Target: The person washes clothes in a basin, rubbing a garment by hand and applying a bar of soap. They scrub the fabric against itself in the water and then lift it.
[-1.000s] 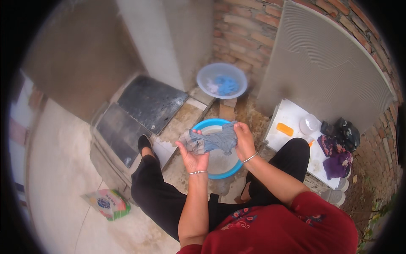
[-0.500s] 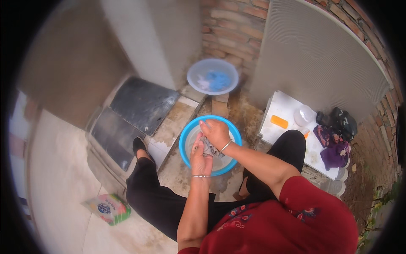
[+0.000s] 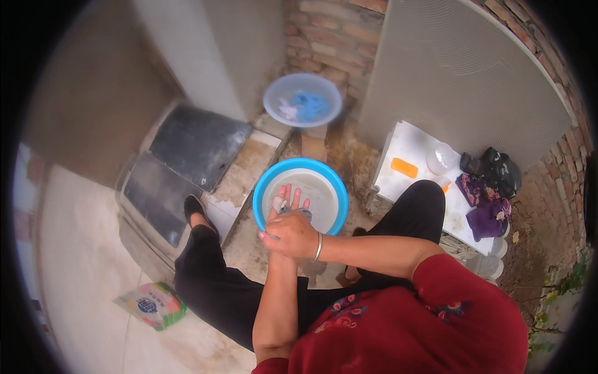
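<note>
My left hand (image 3: 295,197) is palm up over the near left part of a blue-rimmed basin (image 3: 338,217), its fingers stretched out and apart. Across its palm and wrist lies my right hand (image 3: 291,234), closed with fingers curled. A grey wet cloth (image 3: 305,213) is bunched under the right hand and against the left palm; only small bits of it show. Cloudy water (image 3: 319,198) fills the basin's pale inside. A silver bangle (image 3: 319,246) circles the right wrist.
Beyond stands a translucent basin (image 3: 271,103) with blue and white cloths (image 3: 309,106). On the white board (image 3: 398,140) at right are an orange soap bar (image 3: 405,167), a clear bowl (image 3: 441,158) and purple cloth (image 3: 489,219). A detergent bag (image 3: 152,305) lies left; dark slabs (image 3: 198,146) lie far left.
My right hand has come down from above the left fingers onto the left palm and wrist, taking the cloth with it. The left fingers have straightened. The whole view has shifted slightly.
</note>
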`<state>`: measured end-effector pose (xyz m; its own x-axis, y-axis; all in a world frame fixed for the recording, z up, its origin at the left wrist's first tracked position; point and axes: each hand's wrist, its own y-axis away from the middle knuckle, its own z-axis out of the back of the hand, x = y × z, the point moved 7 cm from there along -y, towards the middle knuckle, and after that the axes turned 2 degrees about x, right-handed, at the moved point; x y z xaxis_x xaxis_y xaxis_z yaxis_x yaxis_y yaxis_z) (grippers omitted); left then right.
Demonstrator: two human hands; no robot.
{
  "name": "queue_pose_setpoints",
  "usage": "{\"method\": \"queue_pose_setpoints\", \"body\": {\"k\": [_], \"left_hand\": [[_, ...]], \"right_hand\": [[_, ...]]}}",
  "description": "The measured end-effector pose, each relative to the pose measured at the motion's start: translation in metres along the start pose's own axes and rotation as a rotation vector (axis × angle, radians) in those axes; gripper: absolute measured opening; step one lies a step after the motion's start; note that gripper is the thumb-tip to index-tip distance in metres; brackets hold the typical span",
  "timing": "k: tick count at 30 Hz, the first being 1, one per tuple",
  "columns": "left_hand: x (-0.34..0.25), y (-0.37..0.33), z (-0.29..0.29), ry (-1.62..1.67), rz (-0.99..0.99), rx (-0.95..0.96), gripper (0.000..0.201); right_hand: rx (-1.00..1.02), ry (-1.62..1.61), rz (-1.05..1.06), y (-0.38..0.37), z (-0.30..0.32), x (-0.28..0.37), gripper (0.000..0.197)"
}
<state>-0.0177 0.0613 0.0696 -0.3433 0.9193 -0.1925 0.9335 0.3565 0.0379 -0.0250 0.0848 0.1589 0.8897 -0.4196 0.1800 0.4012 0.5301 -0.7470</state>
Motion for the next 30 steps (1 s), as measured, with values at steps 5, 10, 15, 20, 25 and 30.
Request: {"method": "queue_pose_setpoints", "body": {"k": [5, 10, 15, 20, 25, 30], "left_hand": [[0.021, 0.001, 0.027, -0.273, 0.113, -0.283, 0.048], [0.002, -0.002, 0.009, -0.031, 0.001, -0.045, 0.045], [0.018, 0.003, 0.005, -0.228, 0.096, -0.306, 0.043], [-0.007, -0.004, -0.021, -0.246, 0.027, -0.193, 0.044], [-0.032, -0.008, -0.017, -0.364, -0.072, -0.257, 0.043], [-0.038, -0.007, 0.009, -0.313, -0.15, -0.351, 0.036]], "right_hand": [[0.405, -0.452, -0.497, -0.021, -0.035, -0.094, 0.036], [0.097, -0.156, -0.211, 0.017, -0.033, -0.026, 0.035], [0.243, -0.37, -0.539, -0.007, -0.05, -0.123, 0.037], [0.147, -0.549, -0.84, 0.001, -0.038, -0.179, 0.04], [0.219, -1.289, -1.14, 0.017, -0.034, -0.185, 0.036], [0.256, -1.534, -1.158, -0.005, -0.007, -0.158, 0.027]]}}
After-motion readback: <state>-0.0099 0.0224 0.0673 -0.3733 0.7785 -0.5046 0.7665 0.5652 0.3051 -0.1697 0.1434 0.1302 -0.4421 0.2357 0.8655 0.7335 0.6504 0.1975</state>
